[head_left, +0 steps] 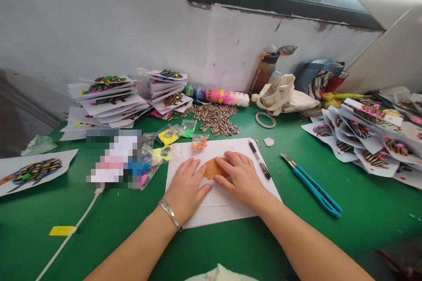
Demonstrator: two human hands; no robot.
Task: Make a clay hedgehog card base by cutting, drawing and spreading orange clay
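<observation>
A flattened piece of orange-brown modelling clay lies on white paper in front of me. My right hand rests over its right part, fingers stretched out and pressing on it. My left hand lies flat on the paper at the clay's left edge, its fingers extended, with a silver bracelet on the wrist. Just beyond the hands sits a small bag of orange clay. A black pen lies along the paper's right side. The clay beneath my right fingers is hidden.
A blue utility knife lies at right, blade out. Sunflower seeds are heaped behind the paper, near a tape roll. Stacked seed pictures stand at left, others at right. A white cable crosses the green table.
</observation>
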